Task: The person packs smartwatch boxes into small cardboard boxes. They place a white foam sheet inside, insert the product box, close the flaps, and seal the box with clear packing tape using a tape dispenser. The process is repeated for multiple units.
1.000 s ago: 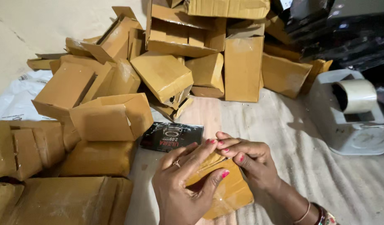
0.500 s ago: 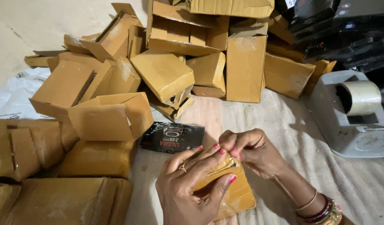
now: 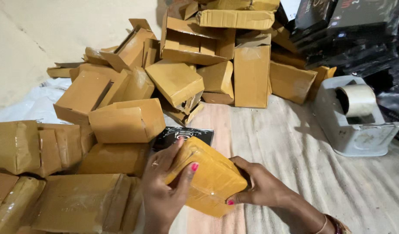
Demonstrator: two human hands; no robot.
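My left hand (image 3: 164, 190) enters from the lower edge, palm turned inward, thumb laid forward and fingers (image 3: 188, 171) curled in a closed grip; a ring sits on one finger. My right hand (image 3: 262, 186) comes from the lower right, forearm angled up-left, fingers folded under in a closed grip, thumb low. Bangles circle the right wrist. Both hands face each other, close together

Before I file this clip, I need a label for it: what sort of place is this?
Probably a small packing area: piles of brown cardboard boxes, a tape dispenser with a loaded roll, and both hands holding a tape-wrapped parcel over a cloth-covered surface.
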